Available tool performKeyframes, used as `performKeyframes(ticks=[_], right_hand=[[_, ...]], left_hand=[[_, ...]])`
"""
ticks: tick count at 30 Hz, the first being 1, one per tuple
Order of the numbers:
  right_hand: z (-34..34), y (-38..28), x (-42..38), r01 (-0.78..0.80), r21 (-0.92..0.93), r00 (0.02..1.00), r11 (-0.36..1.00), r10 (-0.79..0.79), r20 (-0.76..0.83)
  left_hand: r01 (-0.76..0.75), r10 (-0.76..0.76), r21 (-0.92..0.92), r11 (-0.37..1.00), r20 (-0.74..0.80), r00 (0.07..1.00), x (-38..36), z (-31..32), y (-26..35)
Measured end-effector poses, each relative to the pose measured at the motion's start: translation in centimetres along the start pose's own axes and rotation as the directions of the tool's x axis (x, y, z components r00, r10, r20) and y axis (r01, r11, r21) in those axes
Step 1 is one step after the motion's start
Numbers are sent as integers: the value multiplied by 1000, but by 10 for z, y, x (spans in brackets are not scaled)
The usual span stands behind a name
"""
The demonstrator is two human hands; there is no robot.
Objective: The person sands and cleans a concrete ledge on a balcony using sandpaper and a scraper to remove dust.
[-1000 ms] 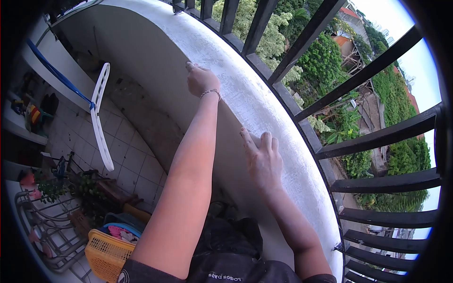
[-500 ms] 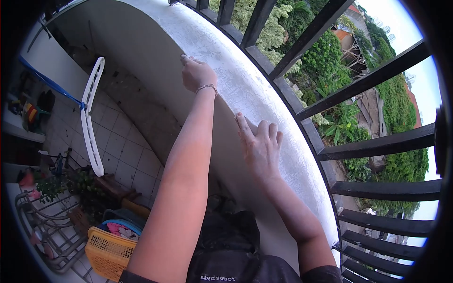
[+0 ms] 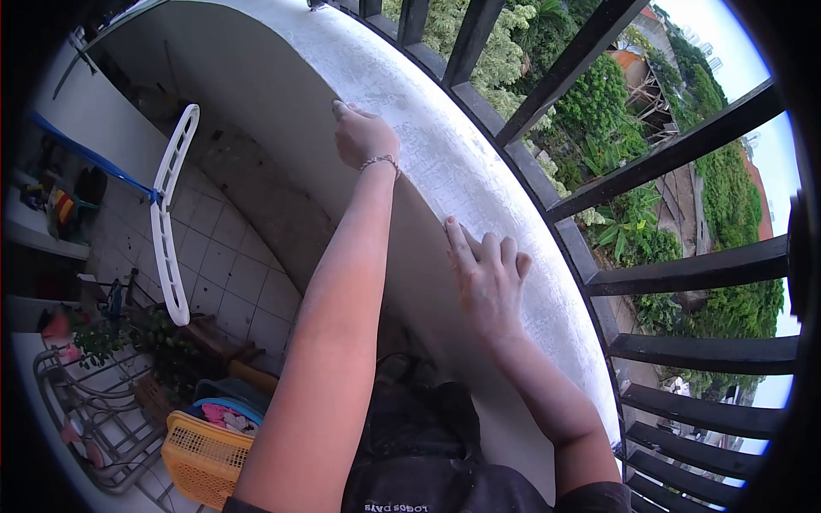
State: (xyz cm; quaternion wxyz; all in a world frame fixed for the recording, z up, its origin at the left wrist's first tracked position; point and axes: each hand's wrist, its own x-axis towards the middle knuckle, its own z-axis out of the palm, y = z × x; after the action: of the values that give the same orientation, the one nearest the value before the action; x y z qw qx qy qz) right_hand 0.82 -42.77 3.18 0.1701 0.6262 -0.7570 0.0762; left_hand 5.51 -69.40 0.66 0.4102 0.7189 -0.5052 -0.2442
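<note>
A curved concrete ledge with a whitish, patchy top runs from upper left to lower right. My left hand, with a bracelet at the wrist, is closed at its inner edge; whatever its fingers hold, if anything, is hidden. Closer to me, my right hand rests on the same rim. Its index finger is stretched along the edge and the other fingers are partly bent and apart. No tool shows in it, and its thumb is hidden. Pale dust coats both hands.
Black railing bars rise along the ledge's outer side, with trees beyond. Left and below are a hanging white slotted bar, a blue strap, a yellow basket with cloth, potted plants and a metal rack.
The view has shifted slightly, so most things sit a little further right and lower. My right hand has moved slightly toward me along the edge; my left hand remains closed at the rim.
</note>
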Motion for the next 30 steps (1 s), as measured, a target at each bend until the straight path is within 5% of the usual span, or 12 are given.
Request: performKeyframes(ticks=[3, 7, 10, 14, 20, 25, 30], right_hand=[[-8, 9, -12, 0, -31, 997, 1000, 2, 80], [16, -5, 46, 82, 90, 997, 993, -81, -16], [31, -19, 67, 79, 2, 996, 997, -79, -44], [5, 2, 24, 96, 124, 995, 988, -100, 22], [23, -15, 57, 100, 36, 995, 994, -99, -16], [32, -23, 70, 93, -22, 995, 995, -94, -20], [22, -17, 42, 92, 9, 995, 996, -92, -30]], left_hand=[[15, -15, -10, 1000, -3, 1000, 2, -4, 0], [-7, 7, -10, 1000, 6, 1000, 2, 3, -2], [-21, 19, 67, 998, 19, 1000, 10, 7, -2], [34, -49, 110, 993, 132, 990, 23, -1, 9], [-71, 71, 19, 997, -28, 997, 57, 55, -25], [37, -40, 17, 999, 154, 987, 76, 36, -6], [62, -62, 4, 998, 160, 985, 91, 35, 0]])
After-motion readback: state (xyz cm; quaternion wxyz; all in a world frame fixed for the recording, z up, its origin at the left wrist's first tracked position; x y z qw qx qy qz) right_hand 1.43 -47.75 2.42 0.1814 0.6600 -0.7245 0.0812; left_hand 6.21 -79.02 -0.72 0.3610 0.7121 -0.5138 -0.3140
